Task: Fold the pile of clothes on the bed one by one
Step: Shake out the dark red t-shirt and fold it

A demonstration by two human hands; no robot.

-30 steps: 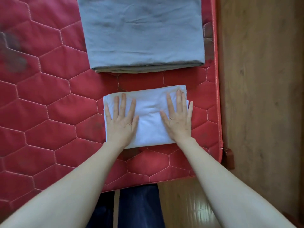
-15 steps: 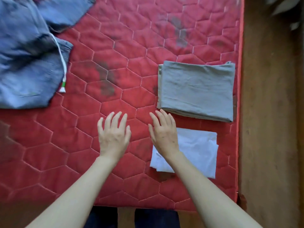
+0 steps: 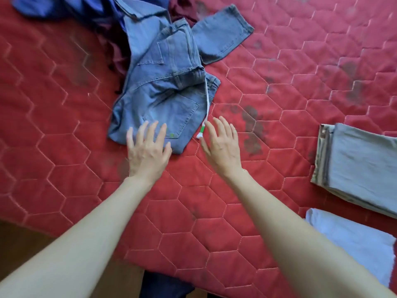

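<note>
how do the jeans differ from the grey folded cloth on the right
The jeans are blue denim and lie crumpled and unfolded; the grey folded cloth is a flat, neat rectangle. The jeans lie at both hands' fingertips; the grey cloth lies apart, at the right. Both rest on the red mattress.

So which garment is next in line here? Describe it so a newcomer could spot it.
On the red quilted mattress, look just beyond the open hands. The crumpled blue jeans lie there, unfolded, with a white drawstring ending in green.

red quilted mattress (image 3: pixel 279 82) with dark stains (image 3: pixel 251 123), wooden floor (image 3: pixel 19 237) below
</note>
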